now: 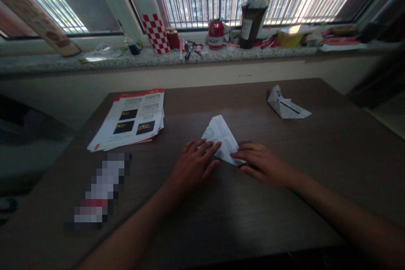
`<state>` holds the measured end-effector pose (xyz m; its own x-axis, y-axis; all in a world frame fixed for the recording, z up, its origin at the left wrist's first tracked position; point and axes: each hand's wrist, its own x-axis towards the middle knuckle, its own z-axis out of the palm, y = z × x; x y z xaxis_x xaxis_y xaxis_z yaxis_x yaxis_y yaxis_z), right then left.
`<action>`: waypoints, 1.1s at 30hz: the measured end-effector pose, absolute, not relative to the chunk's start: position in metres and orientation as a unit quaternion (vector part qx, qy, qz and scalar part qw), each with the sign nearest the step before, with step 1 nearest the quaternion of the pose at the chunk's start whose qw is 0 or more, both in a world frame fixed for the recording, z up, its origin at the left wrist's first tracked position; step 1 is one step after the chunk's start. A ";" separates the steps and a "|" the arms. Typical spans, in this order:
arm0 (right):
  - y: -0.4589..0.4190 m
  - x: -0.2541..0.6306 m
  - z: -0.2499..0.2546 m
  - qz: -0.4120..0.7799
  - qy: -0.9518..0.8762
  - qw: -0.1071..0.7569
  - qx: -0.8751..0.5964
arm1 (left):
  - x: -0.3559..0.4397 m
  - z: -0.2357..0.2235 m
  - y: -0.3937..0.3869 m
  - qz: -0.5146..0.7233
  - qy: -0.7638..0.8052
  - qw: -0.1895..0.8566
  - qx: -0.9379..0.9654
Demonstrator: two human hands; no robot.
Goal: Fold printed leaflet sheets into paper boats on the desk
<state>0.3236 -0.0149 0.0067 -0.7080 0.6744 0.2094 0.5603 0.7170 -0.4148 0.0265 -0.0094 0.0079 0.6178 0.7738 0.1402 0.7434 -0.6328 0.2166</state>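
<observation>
A folded sheet of printed paper (223, 136), roughly triangular with a blunt top, lies on the brown table (272, 219) in front of me. My left hand (198, 162) rests on its left side, fingers stretched out and spread over the lower left edge. From the right, my right hand (264, 161) touches the lower right corner with extended fingertips. Part of the paper's lower edge is hidden under the fingers. Farther back on the right stands another folded paper piece (286, 107), with one flap raised; neither hand touches it.
At the left lies a stack of printed sheets (134, 114). Nearer me is a pixelated oblong object (101, 190). Behind the table, a stone windowsill (120, 62) holds a checkered white vase (155, 29), a red can (216, 36), a dark cup (251, 25) and small clutter.
</observation>
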 end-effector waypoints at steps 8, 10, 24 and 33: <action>-0.017 0.315 0.007 0.192 -0.916 0.190 -0.296 | 0.028 0.005 -0.008 0.117 0.433 0.075 0.890; -0.013 0.318 0.007 0.182 -0.911 0.200 -0.312 | 0.028 0.006 -0.007 0.116 0.432 0.075 0.891; 0.015 0.327 0.005 0.136 -0.903 0.201 -0.355 | 0.026 0.012 0.003 0.090 0.376 0.109 0.916; 0.018 0.326 -0.005 0.123 -0.908 0.168 -0.364 | 0.022 0.013 0.006 0.071 0.373 0.097 0.920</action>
